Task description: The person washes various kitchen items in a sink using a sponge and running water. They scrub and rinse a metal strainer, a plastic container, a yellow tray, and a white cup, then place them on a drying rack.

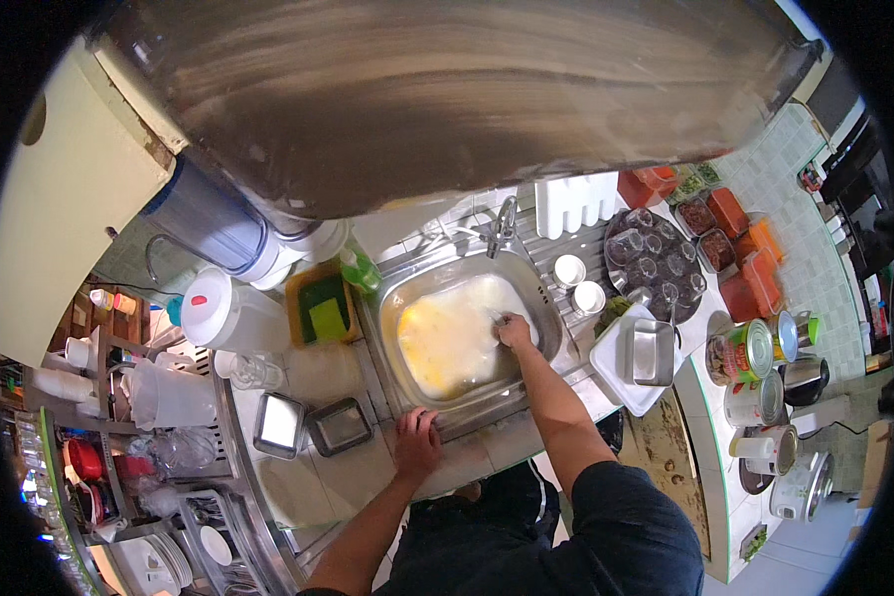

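A steel sink (388, 310) holds cloudy, yellowish water with white foam (447, 338). At the right side of this water is my right hand (514, 331), its fingers curled at the surface. Whatever they may grip is hidden. My left hand (417, 442) rests against the sink's front rim, fingers somewhat apart and nothing in them. Beyond the water rises a metal tap (505, 221). Two rectangular metal pans (340, 427) lie on the tiled counter to the left of my left hand.
Left of the sink stand a yellow tub (298, 308), a green bottle (359, 268) and a white lidded container (230, 310). To the right are white cups (588, 297), a round tray of glasses (656, 253), a steel pan (652, 353) on a white tray and several cans (754, 399).
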The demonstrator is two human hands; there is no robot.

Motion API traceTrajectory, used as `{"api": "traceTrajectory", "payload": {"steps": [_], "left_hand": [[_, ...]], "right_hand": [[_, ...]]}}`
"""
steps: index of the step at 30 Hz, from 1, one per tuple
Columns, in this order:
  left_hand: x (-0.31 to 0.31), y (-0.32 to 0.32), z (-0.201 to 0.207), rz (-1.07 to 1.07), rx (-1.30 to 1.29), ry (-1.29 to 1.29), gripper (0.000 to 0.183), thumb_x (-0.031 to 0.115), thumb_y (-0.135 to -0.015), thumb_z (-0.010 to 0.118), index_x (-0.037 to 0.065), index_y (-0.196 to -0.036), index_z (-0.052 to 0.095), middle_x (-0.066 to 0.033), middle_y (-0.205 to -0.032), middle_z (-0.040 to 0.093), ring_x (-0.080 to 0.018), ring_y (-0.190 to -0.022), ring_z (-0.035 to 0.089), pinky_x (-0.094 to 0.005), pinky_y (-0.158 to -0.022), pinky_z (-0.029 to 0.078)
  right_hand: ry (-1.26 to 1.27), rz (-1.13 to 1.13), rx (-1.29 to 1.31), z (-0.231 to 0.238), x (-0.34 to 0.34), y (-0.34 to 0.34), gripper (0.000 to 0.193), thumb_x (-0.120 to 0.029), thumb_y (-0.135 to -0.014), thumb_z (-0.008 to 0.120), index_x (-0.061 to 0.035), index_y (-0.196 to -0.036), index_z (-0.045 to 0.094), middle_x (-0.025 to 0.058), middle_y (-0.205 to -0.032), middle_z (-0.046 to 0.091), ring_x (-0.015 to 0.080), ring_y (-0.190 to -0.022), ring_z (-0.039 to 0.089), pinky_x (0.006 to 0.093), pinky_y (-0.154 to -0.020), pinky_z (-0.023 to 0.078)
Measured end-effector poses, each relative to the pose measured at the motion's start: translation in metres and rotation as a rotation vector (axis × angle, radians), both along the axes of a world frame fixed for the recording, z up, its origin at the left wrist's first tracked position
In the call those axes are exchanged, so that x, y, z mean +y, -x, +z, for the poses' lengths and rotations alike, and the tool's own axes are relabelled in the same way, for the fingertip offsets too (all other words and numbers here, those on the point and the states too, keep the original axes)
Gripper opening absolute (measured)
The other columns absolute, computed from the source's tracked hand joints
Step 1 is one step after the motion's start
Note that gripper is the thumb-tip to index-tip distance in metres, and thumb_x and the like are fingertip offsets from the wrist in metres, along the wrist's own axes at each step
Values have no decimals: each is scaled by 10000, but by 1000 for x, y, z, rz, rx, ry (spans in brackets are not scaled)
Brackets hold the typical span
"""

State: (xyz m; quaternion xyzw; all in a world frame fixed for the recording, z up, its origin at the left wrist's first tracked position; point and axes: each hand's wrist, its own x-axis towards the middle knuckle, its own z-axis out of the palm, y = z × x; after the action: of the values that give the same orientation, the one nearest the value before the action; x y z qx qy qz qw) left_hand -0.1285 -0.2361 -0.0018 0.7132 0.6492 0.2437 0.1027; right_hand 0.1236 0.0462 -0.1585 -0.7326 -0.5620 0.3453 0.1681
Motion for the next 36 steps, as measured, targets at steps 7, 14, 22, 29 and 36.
{"api": "traceTrajectory", "payload": {"steps": [7,14,22,29,36], "left_hand": [[0,-3,9,15,-27,9,329,100,-863,592,95,-1190,630,-141,-1237,577,-360,-1162,537,-498,-1025,414],[-1,-5,7,24,-67,-56,319,78,-851,588,85,-1165,642,-140,-1214,582,-364,-1138,545,-503,-999,420],[-3,-5,1,16,-89,-39,320,94,-854,605,80,-1173,638,-146,-1217,568,-360,-1156,531,-504,-1012,405],[-3,-5,3,4,-33,-49,304,137,-882,617,86,-1181,637,-147,-1229,566,-364,-1176,520,-509,-1041,387],[-3,-6,4,1,-1,-40,282,156,-899,620,92,-1174,622,-143,-1228,569,-359,-1180,519,-500,-1050,386]], "right_hand": [[241,-372,625,-14,-4,-4,267,-143,-801,822,-88,-1049,740,111,-1002,736,241,-909,696,409,-692,596],[355,-471,953,9,-16,-6,250,-86,-918,742,-105,-1150,651,56,-982,704,171,-839,679,361,-669,601],[256,-438,1162,81,-51,-4,162,-54,-937,707,-43,-1091,657,61,-906,693,164,-705,641,303,-565,528],[224,-537,1134,117,-77,-3,111,-41,-933,697,-27,-1038,662,59,-841,669,153,-671,617,284,-522,499],[148,-509,1165,116,-93,-7,86,-8,-918,700,-5,-987,648,74,-780,635,138,-588,581,285,-449,484]]}}
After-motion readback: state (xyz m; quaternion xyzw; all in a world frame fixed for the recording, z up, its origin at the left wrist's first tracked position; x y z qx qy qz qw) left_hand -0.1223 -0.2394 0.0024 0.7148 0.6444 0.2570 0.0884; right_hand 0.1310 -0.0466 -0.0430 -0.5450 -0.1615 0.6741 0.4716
